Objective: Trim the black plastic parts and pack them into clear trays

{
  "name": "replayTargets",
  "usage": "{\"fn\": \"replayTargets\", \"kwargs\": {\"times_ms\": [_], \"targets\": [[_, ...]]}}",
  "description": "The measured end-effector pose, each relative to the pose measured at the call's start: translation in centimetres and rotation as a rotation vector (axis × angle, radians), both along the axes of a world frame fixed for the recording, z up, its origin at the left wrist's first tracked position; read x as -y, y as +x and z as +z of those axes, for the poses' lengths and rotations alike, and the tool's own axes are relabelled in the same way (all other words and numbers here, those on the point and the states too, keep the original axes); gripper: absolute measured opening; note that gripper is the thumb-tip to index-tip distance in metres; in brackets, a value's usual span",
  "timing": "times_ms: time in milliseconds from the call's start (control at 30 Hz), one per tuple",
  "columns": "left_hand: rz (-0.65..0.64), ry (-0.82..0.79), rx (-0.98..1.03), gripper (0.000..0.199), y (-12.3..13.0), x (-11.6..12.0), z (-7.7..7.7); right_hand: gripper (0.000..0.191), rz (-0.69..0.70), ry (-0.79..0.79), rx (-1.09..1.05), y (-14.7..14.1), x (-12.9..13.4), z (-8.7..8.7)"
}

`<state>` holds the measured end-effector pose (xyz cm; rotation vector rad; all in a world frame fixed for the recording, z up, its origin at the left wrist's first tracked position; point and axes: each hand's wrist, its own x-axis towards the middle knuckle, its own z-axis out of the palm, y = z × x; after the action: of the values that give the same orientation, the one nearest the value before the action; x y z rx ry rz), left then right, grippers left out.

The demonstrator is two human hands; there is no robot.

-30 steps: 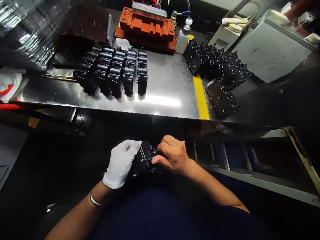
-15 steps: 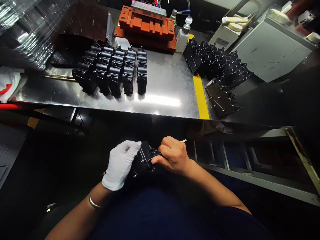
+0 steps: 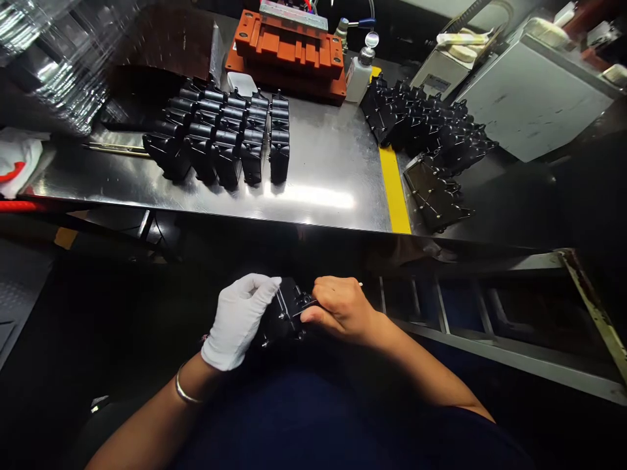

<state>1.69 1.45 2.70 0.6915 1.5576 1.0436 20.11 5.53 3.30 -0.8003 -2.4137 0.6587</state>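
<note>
Just below the table's [image 3: 328, 163] front edge, we hold the black part [image 3: 290, 307] in the air: our gloved left hand [image 3: 240, 320] pinches its upper left side, while our bare right hand [image 3: 343, 307] is curled around a slim tool [image 3: 361, 284], its pale end poking out. We cannot make out the tip. To do this well, we judge, the pinch should be firm and the strokes short and light, clear of the metal pins [image 3: 281, 316]. Near the front edge, a dark piece [image 3: 434, 196] sits right of the yellow strip [image 3: 396, 199]; farther left stand black blocks [image 3: 252, 156]; toward the back edge, an orange fixture [image 3: 289, 52].
</note>
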Motion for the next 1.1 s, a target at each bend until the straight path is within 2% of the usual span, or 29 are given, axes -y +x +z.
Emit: {"fn": "replayTargets", "kwargs": {"times_ms": [100, 133, 167, 233, 333, 400, 500, 700, 833, 967, 1100], "targets": [[-0.038, -0.014, 0.040, 0.038, 0.0, -0.3, 0.0, 0.056, 0.271, -0.344, -0.026, 0.8, -0.3, 0.5], [-0.044, -0.023, 0.042, 0.039, 0.1, -0.5, 0.0, 0.055, 0.294, -0.415, -0.058, 1.0, -0.3, 0.5], [-0.048, -0.035, 0.039, 0.039, 0.1, -0.7, 0.0, 0.053, 0.258, -0.445, -0.099, 1.1, -0.3, 0.5], [-0.069, -0.062, 0.028, 0.041, 0.0, -1.1, -0.1, 0.044, 0.069, -0.375, -0.184, 1.1, -0.2, 0.1], [-0.133, -0.100, 0.002, 0.045, -0.1, -1.5, -0.4, 0.029, -0.187, -0.085, -0.203, 0.5, 0.2, -0.6], [-0.170, -0.115, -0.030, 0.046, -0.2, -1.6, -0.5, 0.024, -0.247, 0.079, -0.175, 0.0, 0.4, -1.0], [-0.201, -0.117, -0.064, 0.045, -0.2, -1.7, -0.5, 0.023, -0.276, 0.179, -0.142, -0.3, 0.5, -1.2], [-0.189, -0.123, -0.061, 0.043, -0.1, -1.6, -0.3, 0.026, -0.319, 0.217, -0.045, -0.3, 0.6, -1.5], [-0.158, -0.108, -0.080, 0.044, -0.2, -1.4, -0.3, 0.027, -0.300, 0.173, -0.054, -0.4, 0.7, -1.9], [-0.160, -0.107, -0.083, 0.046, -0.3, -1.2, -0.6, 0.031, -0.222, 0.072, -0.067, -0.4, 0.7, -1.6], [-0.138, -0.087, -0.078, 0.045, -0.3, -1.0, -0.6, 0.032, -0.088, -0.063, -0.122, 0.0, 0.5, -0.9]]}}
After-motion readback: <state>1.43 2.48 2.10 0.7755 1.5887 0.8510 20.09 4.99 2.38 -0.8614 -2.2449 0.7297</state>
